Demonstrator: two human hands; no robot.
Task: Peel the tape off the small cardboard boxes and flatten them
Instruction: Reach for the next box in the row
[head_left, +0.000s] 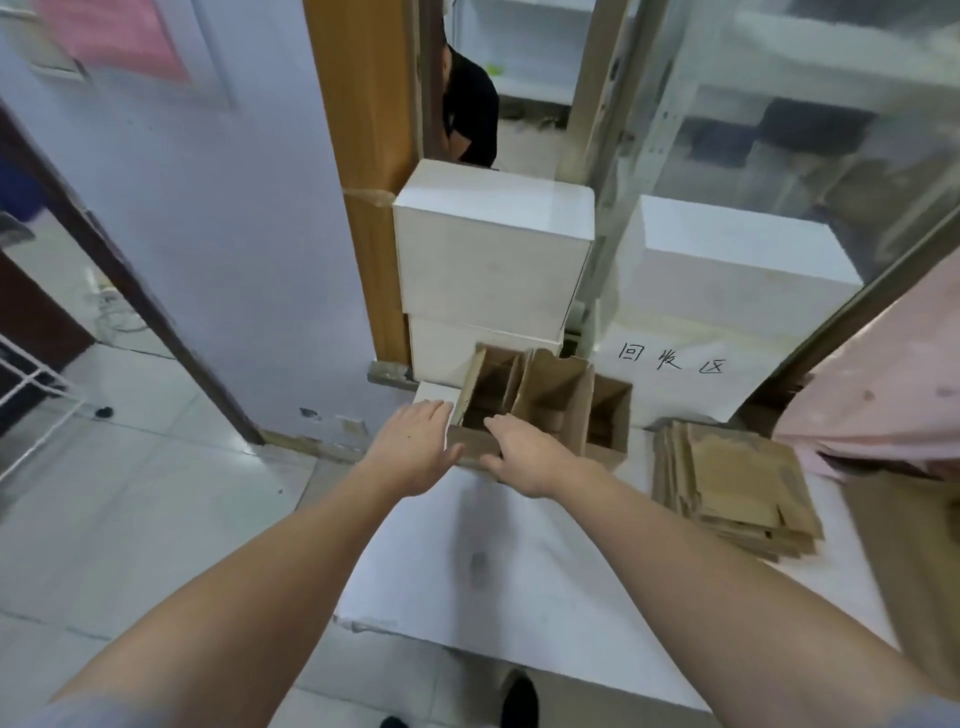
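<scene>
Boxes (545, 410) at the table's (519, 597) far edge stand open, unflattened; a flattened stack (737, 483) lies right. Judging by that, the task is partway done. Left hand (410, 452) rests spread beside the nearest box; right hand (524, 457) grips its near wall.

Handwritten "回收区" stands on the white sheet (670, 387) behind the boxes.

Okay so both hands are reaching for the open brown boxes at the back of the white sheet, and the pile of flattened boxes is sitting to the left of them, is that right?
Not quite. The head view shows the pile of flattened boxes lying to the right of the open brown boxes, not the left. The rest holds: the left hand and right hand both reach for those boxes at the back of the white sheet.
</scene>
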